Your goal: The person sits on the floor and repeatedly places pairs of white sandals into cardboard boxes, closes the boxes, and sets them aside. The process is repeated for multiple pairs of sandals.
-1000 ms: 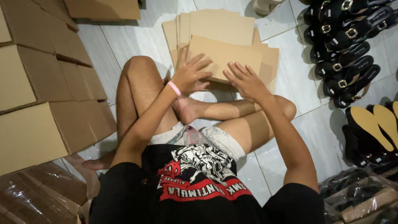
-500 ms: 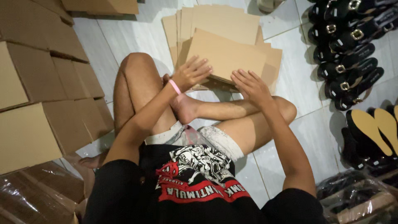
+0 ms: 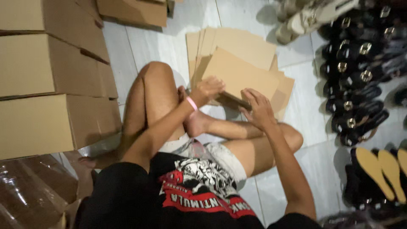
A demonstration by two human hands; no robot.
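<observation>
Boxes (image 3: pixel 46 101) left, sandals (image 3: pixel 356 85) right

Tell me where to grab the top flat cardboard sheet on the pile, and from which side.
Grip the top cardboard sheet along its near edge, coming from the person's side. That edge already tilts up off the pile, so fingers can slip under it. The left hand holds its near left corner and the right hand its near right edge; the far edge likely lies flat against the sheets below.

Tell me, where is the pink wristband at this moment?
In the head view, the pink wristband sits on the left wrist, near frame centre, just below the left hand gripping the flat cardboard sheet.
</observation>
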